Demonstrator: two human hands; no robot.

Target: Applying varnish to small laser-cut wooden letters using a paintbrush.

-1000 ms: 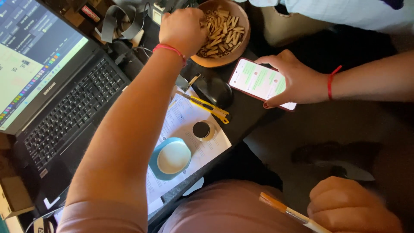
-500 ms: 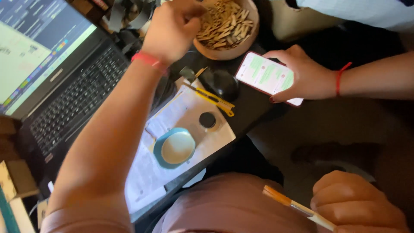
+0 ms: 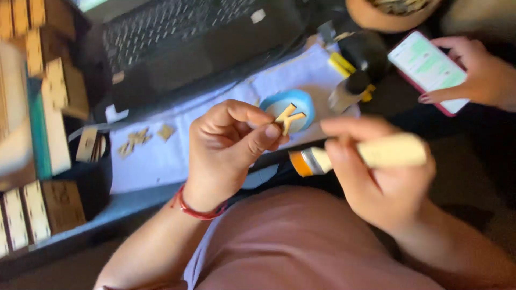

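My left hand [image 3: 228, 145] pinches a small flat wooden piece [image 3: 289, 116] between thumb and fingers, over the blue round lid [image 3: 306, 102]. My right hand [image 3: 376, 172] grips a paintbrush [image 3: 365, 154] with a pale wooden handle and an orange ferrule, its bristle end pointing left just below the wooden piece. A red band circles my left wrist. Both hands hover above my lap, in front of the desk edge.
White paper [image 3: 161, 156] with several small wooden cutouts [image 3: 142, 137] lies before a dark laptop [image 3: 188, 43]. Wooden sheets and blocks [image 3: 37, 107] stack at left. Another person's hand [image 3: 484, 75] holds a phone [image 3: 430, 67] at top right, beside a wooden bowl [image 3: 392, 11].
My left hand has come back from the bowl of wooden pieces and now holds one near my lap. My right hand has lifted the brush up toward it. The view has tilted down.
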